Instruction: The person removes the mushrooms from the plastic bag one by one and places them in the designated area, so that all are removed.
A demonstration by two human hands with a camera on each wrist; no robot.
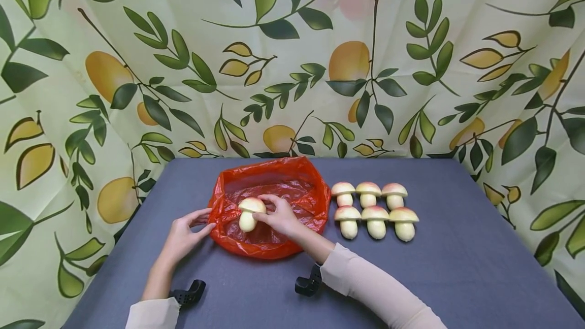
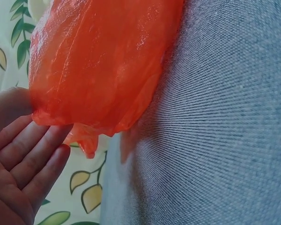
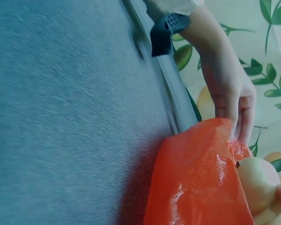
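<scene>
A red plastic bag stands with its mouth spread wide at the table's left-centre. My left hand pinches its left rim; in the left wrist view the thumb lies on one side of the red film and the fingers on the other. Over the bag's mouth, my right hand holds a mushroom-shaped piece between thumb and fingers, cap up and stem down. It has a cream stem and a pink-tinged cap. The right wrist view shows this mushroom beside the bag's rim, with only a fingertip of that hand visible.
To the right of the bag, similar mushrooms stand in two rows of three on the grey-blue table. A leaf-and-fruit patterned cloth hangs behind and at both sides. Black devices sit on both wrists.
</scene>
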